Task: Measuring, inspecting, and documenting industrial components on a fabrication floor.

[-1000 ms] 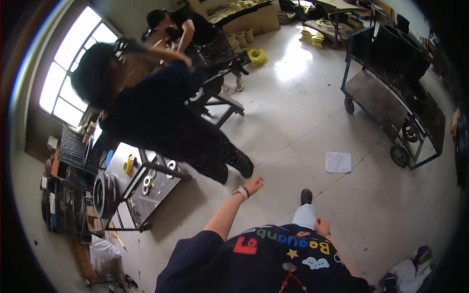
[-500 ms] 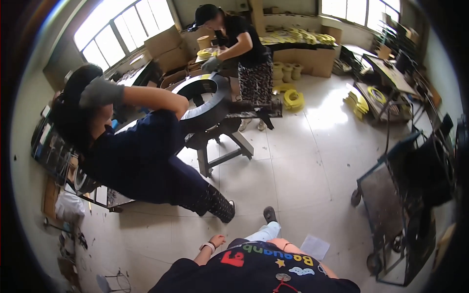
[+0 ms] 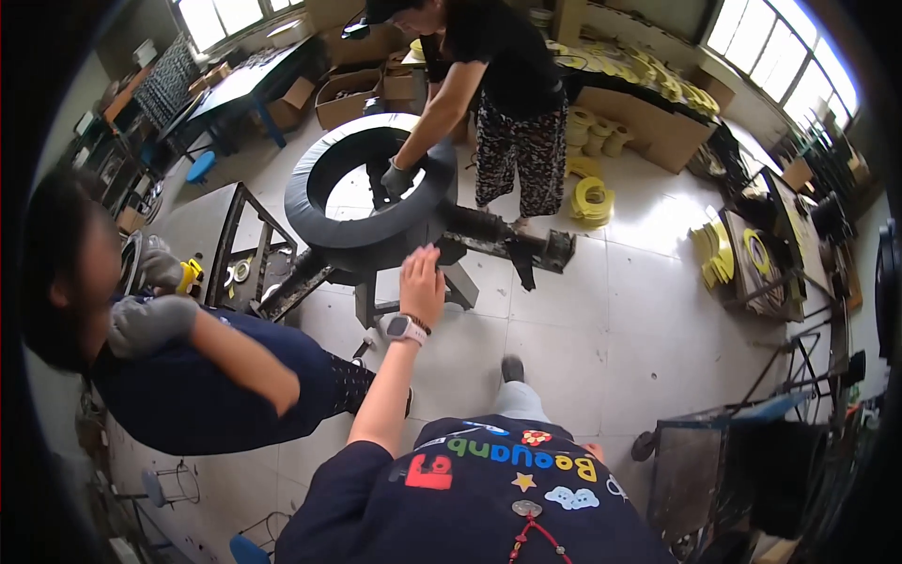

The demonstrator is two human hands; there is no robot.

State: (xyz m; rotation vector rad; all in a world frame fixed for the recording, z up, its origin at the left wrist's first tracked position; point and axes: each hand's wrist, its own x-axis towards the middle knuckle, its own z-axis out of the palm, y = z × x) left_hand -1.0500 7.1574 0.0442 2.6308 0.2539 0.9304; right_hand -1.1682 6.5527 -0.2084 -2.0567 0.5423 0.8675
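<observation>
Pale tiled floor (image 3: 601,320), bright windows (image 3: 789,47)

Navy printed shirt (image 3: 489,489), grey wristwatch (image 3: 399,327), dark wristband (image 3: 419,324)

Left hand (image 3: 422,284) touching large black ring (image 3: 362,230), 2 co-workers nearby

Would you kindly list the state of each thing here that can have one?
Large dark ring: lying flat on the metal stand.
Left hand: open, fingers at the ring's rim.
Right hand: out of view.
Co-worker's gloved hand: on the ring's inner edge.
Yellow rolls: on the floor.
</observation>
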